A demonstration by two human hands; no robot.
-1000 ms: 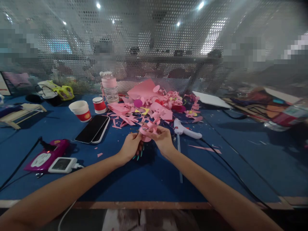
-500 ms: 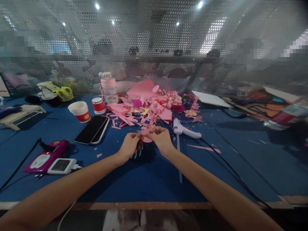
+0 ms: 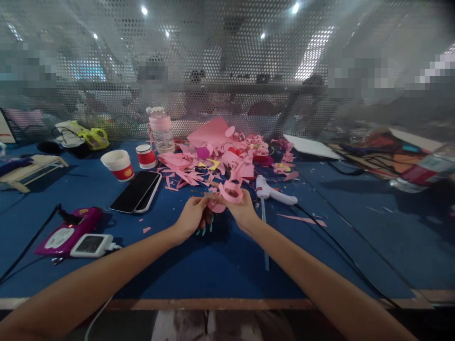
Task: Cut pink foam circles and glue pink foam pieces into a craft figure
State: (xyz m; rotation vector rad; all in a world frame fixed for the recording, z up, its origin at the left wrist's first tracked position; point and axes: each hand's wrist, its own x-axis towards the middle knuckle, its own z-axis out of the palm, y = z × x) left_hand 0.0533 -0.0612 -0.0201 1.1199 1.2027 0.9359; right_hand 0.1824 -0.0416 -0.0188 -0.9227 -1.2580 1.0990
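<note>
Near the middle of the blue table, my left hand [image 3: 192, 217] pinches the left edge of a pink paper piece [image 3: 216, 205]. My right hand [image 3: 242, 209] grips the same paper from the right, its fingers partly covered by a curled pink strip [image 3: 232, 190] that rises above them. Long green nails show beneath the paper. Just behind the hands spreads a heap of pink paper scraps [image 3: 185, 166], with some yellow and red bits. A white glue gun [image 3: 275, 192] lies right of my right hand.
To the left are a black phone [image 3: 137, 192], a stack of paper cups [image 3: 119, 165], a red-and-white cup [image 3: 146, 157], a purple power bank [image 3: 69, 232] and a clear bottle [image 3: 162, 130]. The glue gun's black cable [image 3: 341, 248] runs to the front right edge.
The pink paper between my hands has tilted, and its curled strip now leans right over my right hand. Both hands stay in nearly the same place.
</note>
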